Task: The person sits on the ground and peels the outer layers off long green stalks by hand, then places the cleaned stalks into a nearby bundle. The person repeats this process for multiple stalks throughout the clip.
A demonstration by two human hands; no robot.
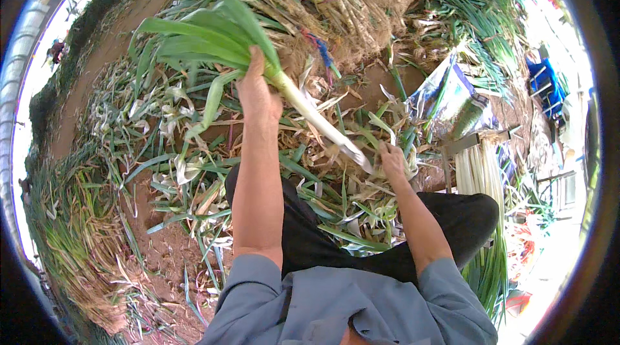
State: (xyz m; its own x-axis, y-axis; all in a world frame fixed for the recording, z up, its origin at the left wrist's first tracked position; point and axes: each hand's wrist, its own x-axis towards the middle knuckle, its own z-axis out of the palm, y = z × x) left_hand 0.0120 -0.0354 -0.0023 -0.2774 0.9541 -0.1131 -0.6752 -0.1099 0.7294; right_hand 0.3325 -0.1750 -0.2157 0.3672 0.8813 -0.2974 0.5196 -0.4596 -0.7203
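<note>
My left hand [259, 88] grips a leek [315, 115] where its green leaves begin to fan out. The leaves spread to the upper left, and the clean white shank slants down to the right. Beside the shank's lower end, my right hand [391, 161] has its fingers curled around a blurred strip of outer leaf [366, 135]. The root end is blurred too, close to the right hand but apart from it. Peeled leaves [373, 214] lie heaped below both hands, between my knees.
Unpeeled leeks with earthy roots [348, 10] are piled ahead. White stalks [477, 170] rest in a metal frame [462, 144] by my right knee. A printed plastic sack [443, 88] lies beyond it. More leeks [82, 243] lie at the left, on bare soil [164, 248] strewn with leaf waste.
</note>
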